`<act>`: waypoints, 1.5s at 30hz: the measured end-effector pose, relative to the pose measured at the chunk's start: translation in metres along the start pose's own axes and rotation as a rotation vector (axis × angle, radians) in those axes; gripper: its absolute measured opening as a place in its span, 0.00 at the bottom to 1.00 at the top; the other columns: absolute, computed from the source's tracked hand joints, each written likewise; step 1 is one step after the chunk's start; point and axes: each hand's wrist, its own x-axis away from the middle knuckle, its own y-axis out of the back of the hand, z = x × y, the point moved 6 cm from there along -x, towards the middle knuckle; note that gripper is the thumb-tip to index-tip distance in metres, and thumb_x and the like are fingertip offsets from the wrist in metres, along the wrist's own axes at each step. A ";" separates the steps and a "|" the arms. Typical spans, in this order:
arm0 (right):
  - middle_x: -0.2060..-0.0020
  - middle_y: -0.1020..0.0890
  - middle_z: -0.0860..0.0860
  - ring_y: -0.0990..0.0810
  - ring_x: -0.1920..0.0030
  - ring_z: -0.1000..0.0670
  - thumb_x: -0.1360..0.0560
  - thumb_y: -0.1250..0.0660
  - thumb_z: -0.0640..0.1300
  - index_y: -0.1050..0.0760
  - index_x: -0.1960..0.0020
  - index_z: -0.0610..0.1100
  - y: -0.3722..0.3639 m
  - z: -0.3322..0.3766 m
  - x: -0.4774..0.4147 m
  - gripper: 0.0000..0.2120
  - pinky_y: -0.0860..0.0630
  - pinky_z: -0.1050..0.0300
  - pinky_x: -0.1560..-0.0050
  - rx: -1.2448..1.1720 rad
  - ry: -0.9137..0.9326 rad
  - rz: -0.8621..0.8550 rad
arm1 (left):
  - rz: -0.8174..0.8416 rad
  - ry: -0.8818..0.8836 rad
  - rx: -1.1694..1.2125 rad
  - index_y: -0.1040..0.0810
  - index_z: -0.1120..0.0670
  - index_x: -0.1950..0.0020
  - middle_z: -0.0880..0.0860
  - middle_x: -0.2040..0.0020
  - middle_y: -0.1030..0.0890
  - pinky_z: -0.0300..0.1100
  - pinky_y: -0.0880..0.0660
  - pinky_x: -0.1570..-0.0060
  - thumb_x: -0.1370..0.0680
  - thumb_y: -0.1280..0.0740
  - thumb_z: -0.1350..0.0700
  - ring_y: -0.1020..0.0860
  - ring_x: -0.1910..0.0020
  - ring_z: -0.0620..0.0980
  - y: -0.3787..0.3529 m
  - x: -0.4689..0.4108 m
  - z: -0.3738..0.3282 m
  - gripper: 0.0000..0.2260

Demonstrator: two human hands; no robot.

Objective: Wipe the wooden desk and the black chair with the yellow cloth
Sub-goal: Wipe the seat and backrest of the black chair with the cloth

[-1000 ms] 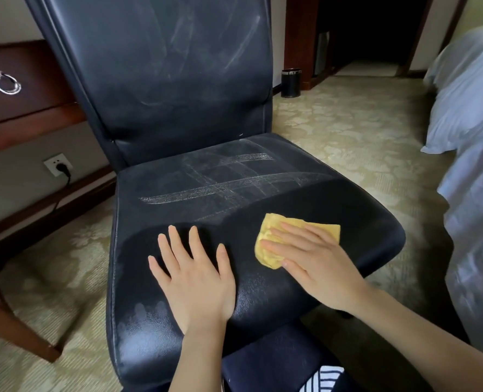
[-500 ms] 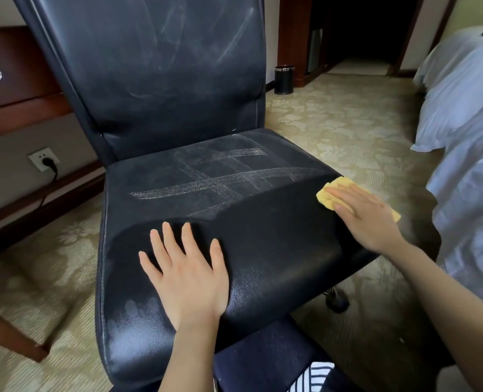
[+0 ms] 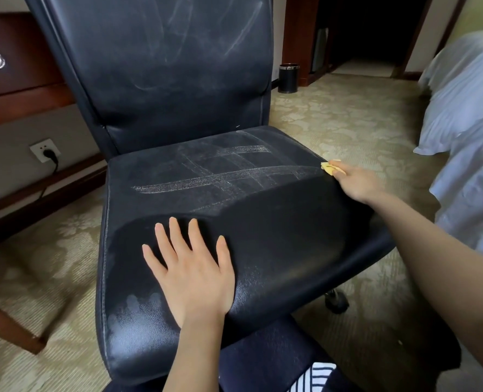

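The step in hand is wiping the seat of the black chair. The left hand lies flat and open on the front of the seat, holding nothing. The right hand holds the yellow cloth at the seat's right edge. Dusty lines show in the middle. Next, I think, the cloth must rub over them.

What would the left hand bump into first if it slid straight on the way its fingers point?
Probably the chair's backrest: the left hand lies flat on the seat, with only dusty streaks between.
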 end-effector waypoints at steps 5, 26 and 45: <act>0.28 0.34 0.54 0.41 0.26 0.49 0.17 0.50 0.48 0.35 0.27 0.53 -0.011 0.010 0.044 0.19 0.45 0.50 0.29 0.151 0.247 -0.091 | 0.001 -0.028 0.001 0.29 0.58 0.31 0.62 0.29 0.32 0.59 0.53 0.29 0.23 0.52 0.41 0.40 0.26 0.62 0.000 -0.003 0.006 0.29; 0.29 0.36 0.64 0.43 0.27 0.62 0.21 0.53 0.56 0.37 0.29 0.61 -0.026 0.044 0.111 0.22 0.48 0.58 0.28 0.245 0.840 0.107 | 0.072 -0.246 0.066 0.36 0.53 0.25 0.55 0.23 0.42 0.53 0.56 0.26 0.24 0.56 0.37 0.50 0.23 0.53 -0.002 -0.039 0.058 0.33; 0.32 0.32 0.58 0.41 0.28 0.57 0.18 0.46 0.40 0.30 0.30 0.48 -0.012 0.016 0.014 0.18 0.51 0.72 0.33 -0.250 0.404 -0.016 | -0.069 -0.349 -0.286 0.32 0.63 0.29 0.67 0.28 0.36 0.70 0.58 0.34 0.24 0.45 0.55 0.44 0.27 0.67 0.018 -0.071 0.069 0.25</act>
